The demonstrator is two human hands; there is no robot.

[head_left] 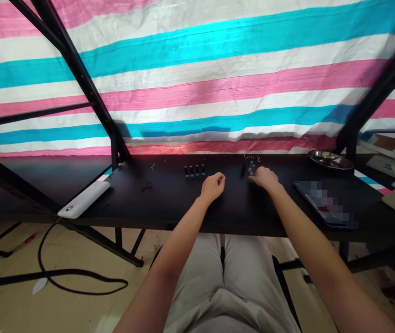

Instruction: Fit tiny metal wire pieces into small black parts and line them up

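My left hand (213, 185) rests over the black table (169, 203) with its fingers curled in. Whatever it may hold is hidden from view. To its left stand several small black cylinders with light ends (197, 170), lined up in a row. My right hand (266, 178) is closed, its fingertips down at the near end of some small clear pieces (251, 166). Whether the fingers grip one of these cannot be made out. Just left of the clear pieces lies a small dark piece (243, 169). Tiny pale bits (259, 159) lie behind the right hand.
A phone (317, 203) lies right of my right arm, with a shiny metal dish (331, 160) behind it. At the left, a white power strip (84, 200) trails a black cable (79, 273). Black metal posts (79, 69) and a striped sheet (211, 88) bound the back.
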